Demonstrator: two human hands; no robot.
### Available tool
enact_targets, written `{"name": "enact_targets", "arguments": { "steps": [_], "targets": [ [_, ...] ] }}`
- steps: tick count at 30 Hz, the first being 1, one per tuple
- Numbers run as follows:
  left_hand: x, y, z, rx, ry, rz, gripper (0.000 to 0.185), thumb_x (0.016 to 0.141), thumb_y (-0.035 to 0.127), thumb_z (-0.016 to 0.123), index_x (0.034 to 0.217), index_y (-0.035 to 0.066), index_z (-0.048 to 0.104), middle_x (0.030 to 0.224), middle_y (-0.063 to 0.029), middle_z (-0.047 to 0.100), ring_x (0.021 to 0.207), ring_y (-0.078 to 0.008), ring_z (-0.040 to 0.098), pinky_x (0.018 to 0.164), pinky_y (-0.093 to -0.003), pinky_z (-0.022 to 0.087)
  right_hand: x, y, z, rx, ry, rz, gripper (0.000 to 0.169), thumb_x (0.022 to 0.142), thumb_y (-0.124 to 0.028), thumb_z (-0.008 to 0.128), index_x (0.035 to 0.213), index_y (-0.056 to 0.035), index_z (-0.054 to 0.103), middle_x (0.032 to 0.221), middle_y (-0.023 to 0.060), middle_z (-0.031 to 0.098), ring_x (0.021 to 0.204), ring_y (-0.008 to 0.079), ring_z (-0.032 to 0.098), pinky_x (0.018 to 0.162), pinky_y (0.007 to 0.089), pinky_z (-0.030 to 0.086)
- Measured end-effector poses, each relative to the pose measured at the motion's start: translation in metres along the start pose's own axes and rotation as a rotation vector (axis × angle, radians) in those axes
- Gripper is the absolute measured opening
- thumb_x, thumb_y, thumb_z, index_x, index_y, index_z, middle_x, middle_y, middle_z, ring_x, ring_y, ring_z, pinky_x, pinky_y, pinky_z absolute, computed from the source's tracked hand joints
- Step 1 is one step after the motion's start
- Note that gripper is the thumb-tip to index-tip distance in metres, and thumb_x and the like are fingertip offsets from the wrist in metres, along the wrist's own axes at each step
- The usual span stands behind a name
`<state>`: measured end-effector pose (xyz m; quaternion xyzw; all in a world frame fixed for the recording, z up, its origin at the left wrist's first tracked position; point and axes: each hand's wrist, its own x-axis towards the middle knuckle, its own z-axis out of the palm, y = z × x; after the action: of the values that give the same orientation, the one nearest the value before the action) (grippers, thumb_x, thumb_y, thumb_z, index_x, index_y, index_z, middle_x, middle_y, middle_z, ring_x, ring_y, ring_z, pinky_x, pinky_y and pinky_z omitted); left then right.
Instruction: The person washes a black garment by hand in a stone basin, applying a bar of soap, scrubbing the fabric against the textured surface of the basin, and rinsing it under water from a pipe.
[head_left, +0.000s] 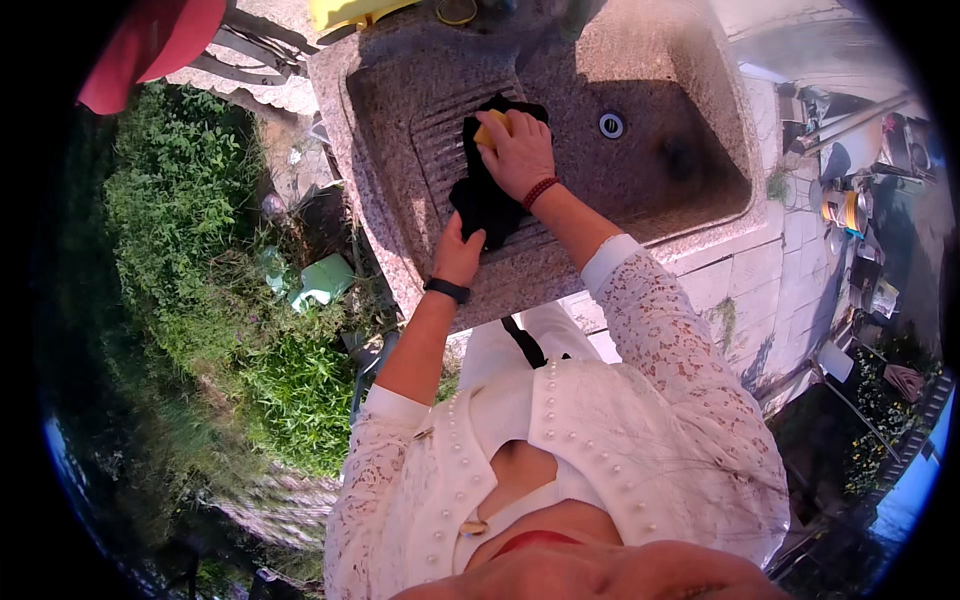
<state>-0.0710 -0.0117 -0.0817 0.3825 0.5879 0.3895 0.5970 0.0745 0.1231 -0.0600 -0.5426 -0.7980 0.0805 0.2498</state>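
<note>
A black cloth (484, 199) lies bunched over the ribbed washboard part of a speckled stone sink (450, 97). My right hand (523, 154) grips a yellow block (491, 129), either soap or a sponge, and presses it against the upper part of the cloth. Lower down, my left hand (457, 255) pinches the cloth's near edge between thumb and fingers. The round drain (611, 126) shows in the deeper basin, to the right of the cloth.
The sink's thick rim (517, 300) runs close in front of my body. A yellow container (352, 11) and a red object (154, 52) are at the top left. Green plants (300, 397) grow at the left; paving (750, 292) lies at the right.
</note>
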Motion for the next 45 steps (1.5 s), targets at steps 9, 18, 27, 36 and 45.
{"name": "enact_targets", "arguments": {
  "steps": [9,18,27,36,45],
  "targets": [
    [0.003,0.016,0.001,-0.623,0.001,-0.088,0.050,0.090,0.003,0.063,0.138,0.002,0.047,0.132,-0.0107,0.058,0.117,-0.0212,0.058,0.100,-0.0344,0.047,0.027,0.018,0.009,-0.016,-0.003,0.149,0.047,0.081,-0.031,0.071,0.125,-0.0242,0.056,0.106,0.0142,0.058,0.098,0.0341,0.059,0.083,0.0446,0.047],
    [0.006,0.163,-0.028,-0.850,0.013,0.121,0.036,0.087,0.000,0.065,0.121,0.003,0.055,0.113,-0.0117,0.065,0.105,-0.0238,0.064,0.091,-0.0378,0.054,-0.023,-0.030,-0.023,0.520,-0.199,0.338,0.059,0.084,-0.012,0.068,0.136,-0.0180,0.041,0.104,0.0202,0.058,0.093,0.0366,0.063,0.077,0.0446,0.053],
    [0.060,0.031,-0.017,0.664,0.058,0.344,0.052,0.088,0.037,0.071,0.108,-0.005,0.047,0.137,-0.0354,0.040,0.129,-0.0455,0.041,0.107,-0.0507,0.036,-0.069,0.007,-0.061,0.920,0.061,0.930,0.055,0.089,-0.014,0.066,0.138,-0.0110,0.039,0.120,0.0100,0.053,0.096,0.0191,0.059,0.085,0.0297,0.049],
    [0.002,0.020,0.028,1.185,-0.017,0.381,0.057,0.083,0.028,0.070,0.123,-0.007,0.047,0.151,-0.0374,0.016,0.140,-0.0506,0.020,0.114,-0.0546,0.022,-0.014,-0.024,-0.005,0.102,-0.085,-0.117,0.063,0.082,-0.028,0.072,0.138,-0.0163,0.045,0.138,0.0144,0.045,0.133,0.0355,0.040,0.111,0.0489,0.030],
    [0.004,0.027,0.028,1.256,-0.091,0.323,0.057,0.085,0.030,0.068,0.124,-0.005,0.049,0.151,-0.0364,0.016,0.141,-0.0484,0.020,0.115,-0.0524,0.020,0.048,0.000,0.018,0.233,-0.169,0.244,0.059,0.087,-0.036,0.068,0.137,-0.0141,0.047,0.136,0.0156,0.049,0.126,0.0359,0.047,0.106,0.0423,0.040]
  ]
}}
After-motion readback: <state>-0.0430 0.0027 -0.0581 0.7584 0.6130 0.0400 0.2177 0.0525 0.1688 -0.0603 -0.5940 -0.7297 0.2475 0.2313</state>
